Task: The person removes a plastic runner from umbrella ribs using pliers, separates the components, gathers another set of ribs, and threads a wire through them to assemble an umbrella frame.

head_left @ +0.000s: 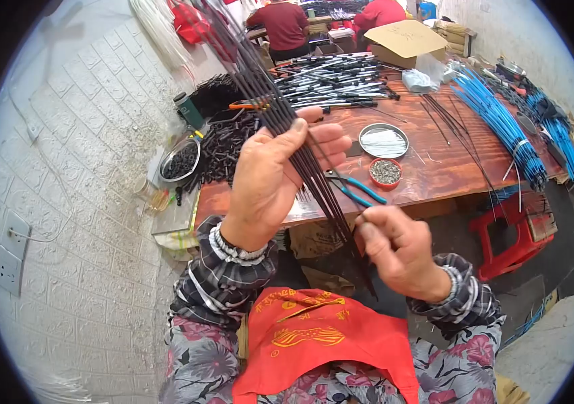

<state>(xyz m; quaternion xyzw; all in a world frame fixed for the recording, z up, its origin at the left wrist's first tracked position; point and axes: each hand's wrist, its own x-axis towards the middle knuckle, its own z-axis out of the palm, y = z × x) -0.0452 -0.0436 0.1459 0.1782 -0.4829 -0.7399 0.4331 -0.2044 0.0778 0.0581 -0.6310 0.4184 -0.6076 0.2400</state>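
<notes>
A bundle of thin dark rods (328, 202) slants across the middle of the view, its upper end past the top edge. My left hand (260, 175) grips it, thumb pressed over the rods and the other fingers stretched behind them. Lower down, my right hand (398, 249) pinches between thumb and forefinger what looks like one thin rod beside the bundle's lower part. The exact pinch point is partly hidden. Behind the rods, blue-handled pliers (362, 190) lie on the wooden table (428, 168). Near them are a red tub of small metal pieces (386, 173) and a round dish of white sticks (384, 141).
Black tubular parts (226, 148) are heaped at the left, beside a metal bowl (180, 161). Silver-and-black rods (334, 81) pile up at the back. Blue rod bundles (499, 121) lie right, above a red stool (512, 236). Two people in red (283, 30) sit beyond.
</notes>
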